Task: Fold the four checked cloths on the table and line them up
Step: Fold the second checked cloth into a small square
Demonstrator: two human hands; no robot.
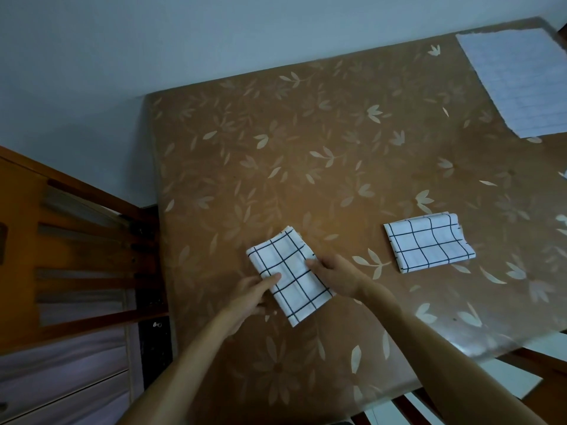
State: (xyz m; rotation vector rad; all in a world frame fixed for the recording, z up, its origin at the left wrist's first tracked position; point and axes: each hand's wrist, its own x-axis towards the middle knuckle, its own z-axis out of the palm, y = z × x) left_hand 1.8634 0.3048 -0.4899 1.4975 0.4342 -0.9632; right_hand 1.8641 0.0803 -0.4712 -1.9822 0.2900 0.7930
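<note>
Both forearms enter from the bottom edge of the frame, cut off above the elbow, and the light is dim, so fine detail on the fingers is hard to read. The left hand [256, 294] lies at the lower-left edge of the near folded checked cloth [290, 276], thumb on top of the fabric and the other fingers hidden underneath or behind it, so it appears to pinch that edge. The right hand [336, 276] rests at the cloth's right edge with its fingertips touching the fabric; whether it grips or only presses cannot be told. This cloth is white with a thin dark grid, folded into a compact rectangle that sits tilted, its long side running from upper left to lower right, in the lower middle of the frame. Right of it and well apart, a second folded checked cloth [428, 242] lies flat, its layered edges showing at the upper right corner. Both sit on the brown table cover [306, 133] with a pale leaf print. In the upper right of the frame a lined sheet of paper [521, 81] is cut off by the edge.
</note>
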